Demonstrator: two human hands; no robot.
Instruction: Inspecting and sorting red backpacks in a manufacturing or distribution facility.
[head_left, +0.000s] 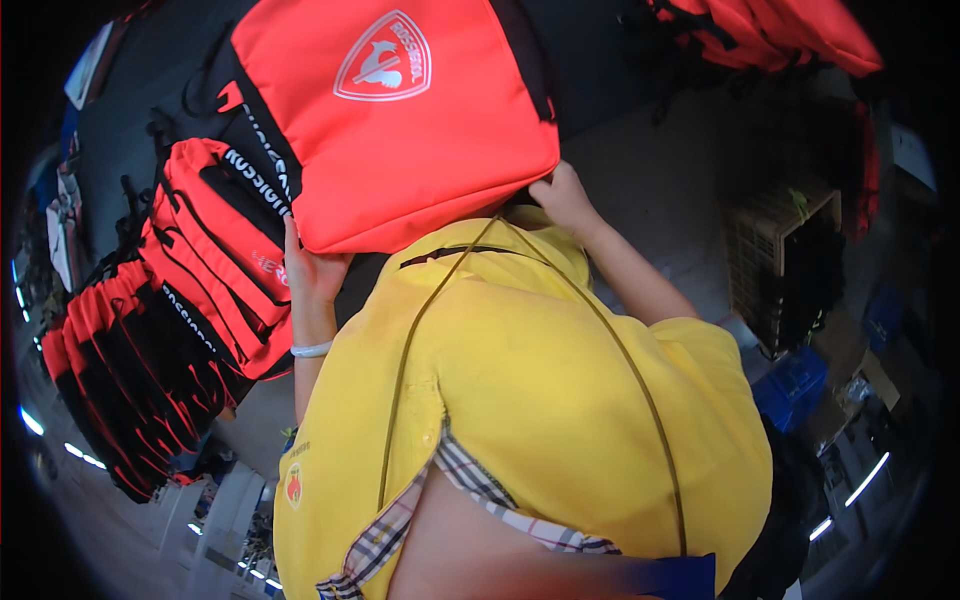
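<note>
In front of me a large red backpack (420,130) with black sides and a pale shield emblem lies on a dark table, its bottom edge toward my body. My left hand (315,270) is closed round its near left corner, the fingers running up along the side. At the near right corner my right hand (565,195) grips the bag, with its fingertips partly hidden beneath the edge. Left of the bag, close to my left hand, another red and black backpack (225,245) with pale lettering leans against a row of similar bags.
That row of red and black backpacks (130,360) stretches toward the lower left. More red bags (770,35) lie at the far right. A brown slatted crate (760,260) holding dark things stands on the right, with a blue bin (790,385) below it.
</note>
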